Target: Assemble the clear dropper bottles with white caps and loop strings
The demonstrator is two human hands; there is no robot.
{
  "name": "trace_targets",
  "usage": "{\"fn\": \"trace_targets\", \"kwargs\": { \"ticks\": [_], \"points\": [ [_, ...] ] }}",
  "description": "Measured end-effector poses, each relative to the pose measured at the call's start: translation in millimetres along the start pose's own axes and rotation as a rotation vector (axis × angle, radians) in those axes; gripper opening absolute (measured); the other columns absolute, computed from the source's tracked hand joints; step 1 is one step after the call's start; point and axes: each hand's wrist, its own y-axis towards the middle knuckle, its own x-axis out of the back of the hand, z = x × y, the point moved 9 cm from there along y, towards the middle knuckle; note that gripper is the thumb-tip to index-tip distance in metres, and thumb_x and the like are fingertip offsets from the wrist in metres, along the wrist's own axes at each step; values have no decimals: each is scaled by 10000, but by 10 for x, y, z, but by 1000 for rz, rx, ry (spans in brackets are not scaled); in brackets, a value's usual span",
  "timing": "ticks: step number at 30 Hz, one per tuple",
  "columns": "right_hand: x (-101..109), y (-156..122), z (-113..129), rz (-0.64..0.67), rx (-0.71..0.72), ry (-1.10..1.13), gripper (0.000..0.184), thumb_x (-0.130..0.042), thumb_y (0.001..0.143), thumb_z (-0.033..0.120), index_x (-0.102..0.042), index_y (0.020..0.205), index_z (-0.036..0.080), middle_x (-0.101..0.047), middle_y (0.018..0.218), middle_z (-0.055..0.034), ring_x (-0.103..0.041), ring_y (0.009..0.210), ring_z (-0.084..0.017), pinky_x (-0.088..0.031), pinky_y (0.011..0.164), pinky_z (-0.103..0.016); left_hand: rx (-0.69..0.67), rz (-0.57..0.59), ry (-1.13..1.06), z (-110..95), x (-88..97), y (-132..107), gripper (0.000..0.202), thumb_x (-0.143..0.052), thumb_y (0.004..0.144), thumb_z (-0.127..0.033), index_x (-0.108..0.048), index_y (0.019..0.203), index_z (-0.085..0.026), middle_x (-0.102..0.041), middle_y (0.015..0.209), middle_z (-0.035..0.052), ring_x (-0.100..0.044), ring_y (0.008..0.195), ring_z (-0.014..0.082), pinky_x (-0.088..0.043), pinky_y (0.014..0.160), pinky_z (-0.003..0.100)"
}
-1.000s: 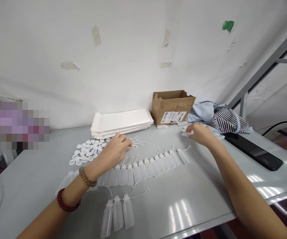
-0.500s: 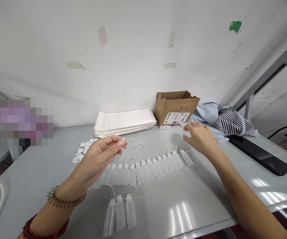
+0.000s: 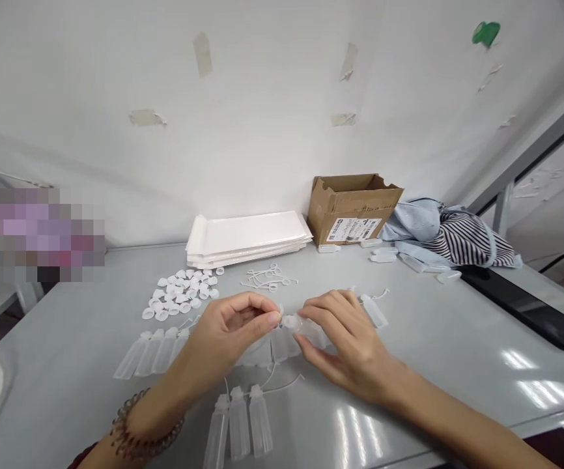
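My left hand pinches a small white plastic piece between thumb and fingertips; its full shape is hidden. Close to its right, my right hand grips a small translucent plastic bottle lying sideways, neck toward the left hand. The piece and the neck are almost together; I cannot tell if they touch. Under and around the hands runs a row of similar bottles, several with thin white straps. Nearer me lie three more strapped bottles. Another one rests right of my right hand.
White caps are heaped at left, with loose ring-ended straps beside them. Behind lie stacked white padded envelopes, a cardboard box, loose bottles, blue and striped cloth and a long black object.
My right hand has come back from near the box to the middle with a bottle in it. My left hand has moved right and nearer me, still pinching the white piece.
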Motion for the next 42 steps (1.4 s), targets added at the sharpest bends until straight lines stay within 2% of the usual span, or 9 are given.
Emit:
{"fn": "trace_targets", "kwargs": {
  "ticks": [6, 13, 19, 30, 32, 34, 37, 40, 42],
  "points": [
    [-14, -3, -12, -10, 26, -35, 118, -552, 851, 112, -599, 959, 117, -663, 825, -86, -535, 716, -183, -394, 645, -327, -79, 9, 113, -61, -80, -25, 124, -643, 817, -344, -668, 782, -227, -670, 769, -2, -616, 738, 166, -530, 704, 300],
    [-16, -23, 45, -17, 67, -56, 112, -556, 865, 116, -597, 968, 125, -668, 818, -84, -535, 695, -175, -408, 615, -312, -56, -26, 128, -63, -101, -47, 151, -648, 803, -345, -622, 733, -214, -632, 704, -14, -598, 677, 151, -505, 649, 280],
    [-2, -40, 65, -52, 71, -17, 152, -554, 868, 118, -589, 1015, 115, -662, 807, -94, -558, 699, -185, -428, 599, -314, -7, -11, 37, 29, -159, -54, 147, -629, 810, -347, -559, 860, -228, -562, 587, -59, -572, 575, 134, -482, 566, 259],
    [-37, -83, 89, -75, 89, 63, 344, -539, 872, 67, -534, 1210, 127, -647, 824, -91, -563, 696, -168, -481, 589, -296, -66, -73, 75, 12, -166, -96, 130, -650, 809, -344, -683, 859, -229, -683, 766, -5, -626, 731, 166, -527, 674, 276],
    [-58, -71, -5, -38, -24, 238, 322, -534, 887, 105, -558, 1204, 153, -638, 853, -84, -573, 719, -159, -504, 609, -293, -79, -74, 124, -36, -148, -104, 140, -616, 836, -355, -689, 836, -235, -683, 749, -10, -631, 726, 166, -531, 680, 276],
    [-141, -76, -183, 38, -258, 498, 265, -545, 897, 176, -598, 1157, 176, -634, 835, -56, -587, 728, -149, -522, 639, -290, -138, -93, 226, -119, -108, -118, 209, -543, 888, -369, -690, 811, -243, -670, 724, -12, -623, 703, 163, -528, 668, 278],
    [-319, -154, -367, 149, -609, 897, 204, -565, 895, 250, -628, 1080, 190, -661, 787, -24, -620, 712, -138, -533, 663, -286, -311, -149, 422, -274, -67, -176, 181, -506, 915, -341, -656, 970, -258, -673, 900, 15, -616, 804, 186, -528, 715, 310],
    [-403, -189, -387, 171, -750, 1176, 197, -585, 884, 273, -622, 1057, 189, -706, 855, -38, -667, 815, -152, -534, 756, -306, -496, -120, 621, -353, -174, -261, 375, -597, 874, -329, -502, 1231, -271, -590, 1159, 63, -570, 1009, 227, -513, 835, 357],
    [-444, -208, -380, 173, -796, 1275, 204, -611, 869, 287, -619, 1049, 193, -719, 884, -41, -674, 876, -159, -519, 825, -323, -585, -90, 723, -354, -268, -310, 496, -629, 861, -333, -417, 1303, -258, -538, 1212, 88, -528, 1086, 242, -493, 885, 372]
  ]
}}
